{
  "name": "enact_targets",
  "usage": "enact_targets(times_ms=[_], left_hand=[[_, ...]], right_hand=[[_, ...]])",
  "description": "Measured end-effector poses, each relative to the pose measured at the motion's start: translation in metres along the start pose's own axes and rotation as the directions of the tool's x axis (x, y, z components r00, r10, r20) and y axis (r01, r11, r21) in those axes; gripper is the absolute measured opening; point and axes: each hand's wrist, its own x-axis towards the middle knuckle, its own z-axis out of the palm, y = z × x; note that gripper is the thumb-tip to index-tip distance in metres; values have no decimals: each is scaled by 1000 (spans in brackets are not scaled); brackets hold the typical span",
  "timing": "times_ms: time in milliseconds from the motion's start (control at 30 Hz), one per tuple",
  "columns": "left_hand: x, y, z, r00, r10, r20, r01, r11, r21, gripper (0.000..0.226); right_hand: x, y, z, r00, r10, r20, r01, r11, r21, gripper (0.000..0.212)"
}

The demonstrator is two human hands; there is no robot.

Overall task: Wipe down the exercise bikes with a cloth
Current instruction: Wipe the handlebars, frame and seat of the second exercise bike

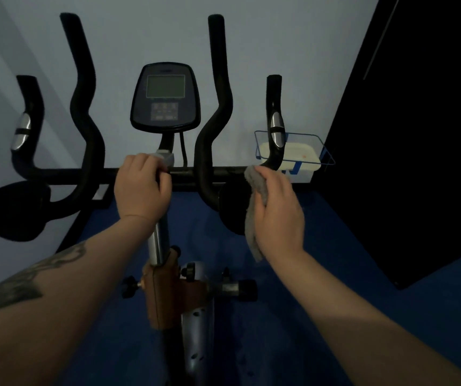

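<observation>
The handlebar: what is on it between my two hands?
In the head view, between the left hand and the right hand with the cloth, one curved black grip rises from the crossbar.

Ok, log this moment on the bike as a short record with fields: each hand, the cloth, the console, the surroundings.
left hand: left hand grips the centre of the handlebar, just below the console stem
right hand: right hand holds the grey cloth against the handlebar where its right grip curves upward
cloth: bunched, one end hanging below the palm
console: console screen blank
surroundings: blue wire rack holding a pale tray behind the right grip; blue floor
</observation>
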Motion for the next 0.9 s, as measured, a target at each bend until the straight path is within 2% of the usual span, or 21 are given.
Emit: enact_targets(times_ms=[67, 133, 233, 367, 433, 533, 633, 733, 800, 900], left_hand=[[0, 0, 0, 1000, -4, 0, 4, 1000, 14, 10], [1, 0, 0, 1000, -4, -2, 4, 1000, 27, 10], [0, 0, 1, 1000, 0, -2, 0, 999, 39, 12], [1, 0, 1, 1000, -2, 0, 2, 999, 44, 15], [1, -1, 2, 1000, 5, -4, -5, 999, 43, 16], [1, -3, 3, 1000, 14, -11, -14, 999, 36, 16], [1, -4, 4, 999, 25, -21, -25, 999, 27, 15], [2, -5, 5, 1000, 19, -16, -19, 1000, 20, 13], [1, -5, 5, 1000, 11, -11, -11, 1000, 13, 13], [1, -6, 4, 1000, 25, -12, -26, 1000, -6, 14]], right_hand=[[-18, 5, -2, 974, -222, 39, 225, 949, -222, 44], [-39, 4, 1, 946, -319, 52, 320, 902, -290, 44], [-21, -8, 4, 946, -322, 33, 323, 930, -177, 35], [27, -27, 7, 980, -166, 108, 174, 982, -69, 36], [9, -31, 13, 989, -111, 102, 116, 992, -43, 41], [-44, -32, 14, 993, -111, 45, 111, 994, -1, 50], [-52, -30, 8, 994, -112, 8, 111, 992, 55, 39], [1, -39, 0, 999, 45, 9, -46, 952, 301, 30], [40, -45, -1, 998, 26, 58, -45, 934, 355, 26], [56, -46, 7, 943, -141, 302, 84, 977, 197, 24]])
